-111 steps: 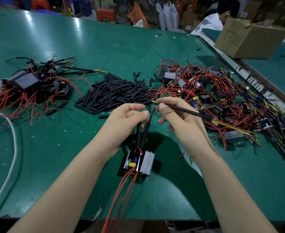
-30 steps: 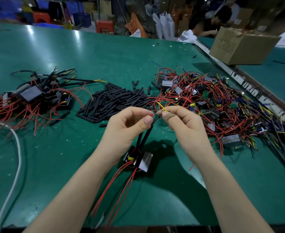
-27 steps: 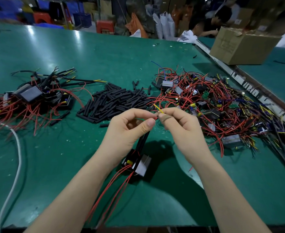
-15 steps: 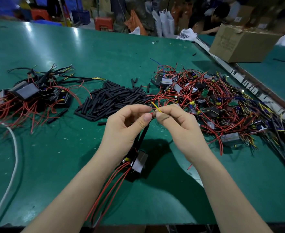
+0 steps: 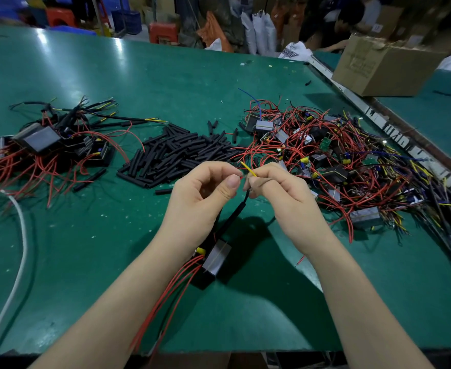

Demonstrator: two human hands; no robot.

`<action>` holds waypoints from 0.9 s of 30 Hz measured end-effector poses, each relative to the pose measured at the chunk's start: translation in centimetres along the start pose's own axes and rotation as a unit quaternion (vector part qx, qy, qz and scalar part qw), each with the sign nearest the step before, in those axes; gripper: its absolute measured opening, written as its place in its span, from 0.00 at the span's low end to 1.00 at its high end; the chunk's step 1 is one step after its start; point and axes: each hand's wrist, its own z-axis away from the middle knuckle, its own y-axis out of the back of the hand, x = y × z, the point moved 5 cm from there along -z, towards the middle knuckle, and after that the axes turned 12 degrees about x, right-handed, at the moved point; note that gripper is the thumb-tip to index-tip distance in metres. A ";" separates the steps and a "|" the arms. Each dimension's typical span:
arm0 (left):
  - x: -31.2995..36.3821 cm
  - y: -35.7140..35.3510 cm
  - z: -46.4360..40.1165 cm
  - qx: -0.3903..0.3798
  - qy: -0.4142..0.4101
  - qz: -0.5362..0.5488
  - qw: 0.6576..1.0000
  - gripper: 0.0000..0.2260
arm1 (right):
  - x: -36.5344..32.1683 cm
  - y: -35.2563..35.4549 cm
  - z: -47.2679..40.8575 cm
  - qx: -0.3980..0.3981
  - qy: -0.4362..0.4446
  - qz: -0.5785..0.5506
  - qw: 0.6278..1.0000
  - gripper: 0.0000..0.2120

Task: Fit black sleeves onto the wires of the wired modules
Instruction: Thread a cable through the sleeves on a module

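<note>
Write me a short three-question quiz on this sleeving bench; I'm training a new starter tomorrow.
1. True or false: the pile of loose black sleeve tubes lies between the two heaps of red-wired modules.
2. Which colour is the wire tip sticking up between the hands? A) blue B) yellow C) white
3. Fill in: the grey-cased module hangs under the ___ hand.

Key:
1. True: sleeved heap to the left, unsleeved heap to the right.
2. B
3. Left: left hand holds its wires, right hand pinches the tip.

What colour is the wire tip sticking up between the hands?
Yellow: the wire tip shows best in the head view, above the right hand.
</note>
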 end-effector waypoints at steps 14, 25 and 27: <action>0.5 0.5 0.0 0.034 -0.104 -0.131 0.985 0.06 | 0.2 -0.5 0.1 0.010 0.020 0.026 0.999 0.08; -1.4 0.1 0.0 -0.057 0.174 -0.006 0.983 0.12 | -0.4 -0.7 0.4 -0.011 0.071 0.056 0.996 0.09; -1.5 0.1 0.0 -0.069 0.184 -0.006 0.980 0.12 | -0.6 -0.8 0.5 -0.020 0.071 0.054 0.996 0.09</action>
